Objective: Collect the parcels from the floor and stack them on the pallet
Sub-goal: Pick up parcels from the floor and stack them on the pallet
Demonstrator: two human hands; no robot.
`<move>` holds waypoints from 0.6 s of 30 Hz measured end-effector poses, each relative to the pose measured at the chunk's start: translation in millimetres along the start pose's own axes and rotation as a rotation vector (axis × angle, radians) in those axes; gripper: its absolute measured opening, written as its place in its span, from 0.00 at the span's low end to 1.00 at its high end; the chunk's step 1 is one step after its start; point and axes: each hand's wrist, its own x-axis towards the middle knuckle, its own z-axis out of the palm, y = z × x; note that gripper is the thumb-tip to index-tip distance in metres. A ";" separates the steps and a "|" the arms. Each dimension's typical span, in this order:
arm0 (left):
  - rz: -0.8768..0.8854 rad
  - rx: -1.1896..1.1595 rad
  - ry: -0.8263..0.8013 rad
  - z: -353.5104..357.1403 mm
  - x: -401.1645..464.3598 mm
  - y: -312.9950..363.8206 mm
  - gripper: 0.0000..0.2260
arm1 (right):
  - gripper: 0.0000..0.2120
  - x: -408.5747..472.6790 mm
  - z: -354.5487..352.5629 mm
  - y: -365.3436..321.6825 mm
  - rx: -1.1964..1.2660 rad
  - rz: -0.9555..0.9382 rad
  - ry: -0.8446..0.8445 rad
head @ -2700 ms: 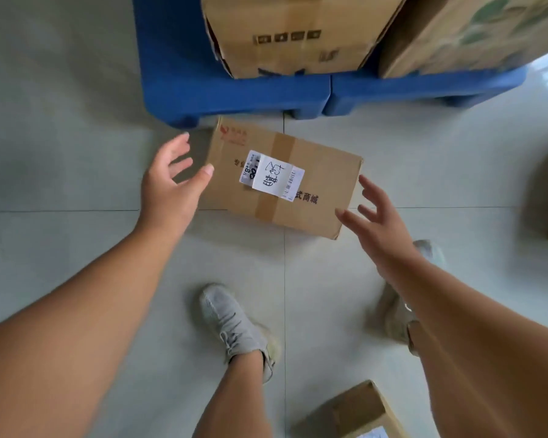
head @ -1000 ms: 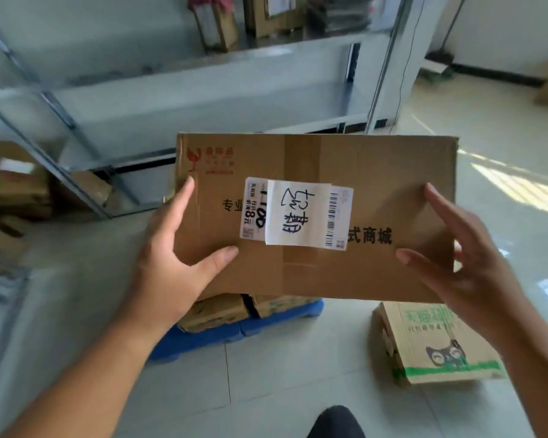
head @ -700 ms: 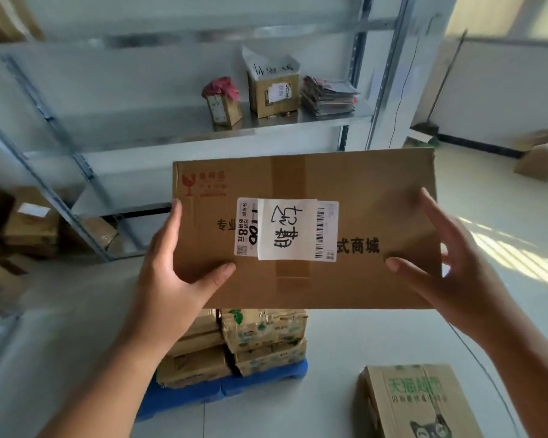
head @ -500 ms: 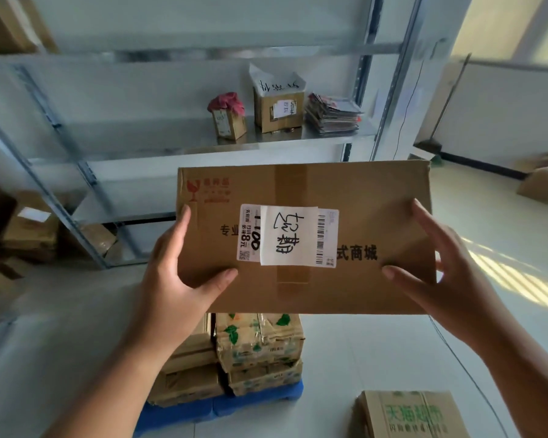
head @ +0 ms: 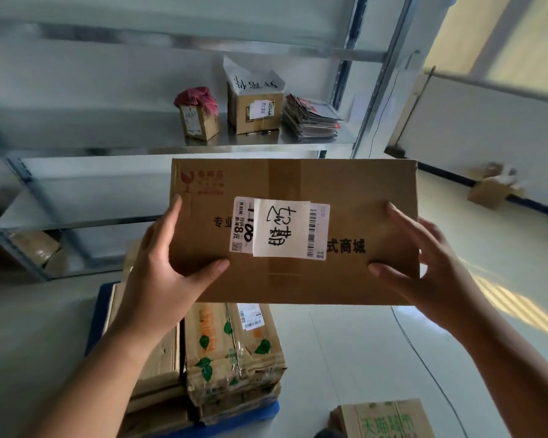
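I hold a flat brown cardboard parcel (head: 355,197) with a white handwritten label up in front of me. My left hand (head: 165,273) grips its left end, thumb on the top face. At the right end my right hand (head: 424,267) grips it the same way, thumb on top and fingers round the edge. Below the parcel stands the blue pallet (head: 260,412), loaded with stacked cardboard boxes (head: 231,352), some printed with green leaves.
A metal shelf rack (head: 76,147) behind carries two small boxes (head: 253,112) and a pile of flat papers (head: 310,121). A box with green print (head: 383,422) lies on the floor at lower right. Another small box (head: 487,191) sits by the far wall. A thin cable (head: 424,368) runs across the floor.
I picked the parcel up from the floor beside the pallet and raised it to chest height. My view tilted up, and the pallet stack now shows below the parcel.
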 end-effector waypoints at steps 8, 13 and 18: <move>-0.046 0.097 0.158 -3.9 44.7 -12.4 0.52 | 0.44 92.9 34.5 14.3 0.016 -0.083 -0.086; -0.132 0.188 0.285 2.0 66.1 -12.3 0.51 | 0.43 159.7 56.4 33.3 0.073 -0.169 -0.200; -0.177 0.255 0.422 7.6 89.0 -1.6 0.51 | 0.43 230.7 68.2 37.1 0.180 -0.285 -0.283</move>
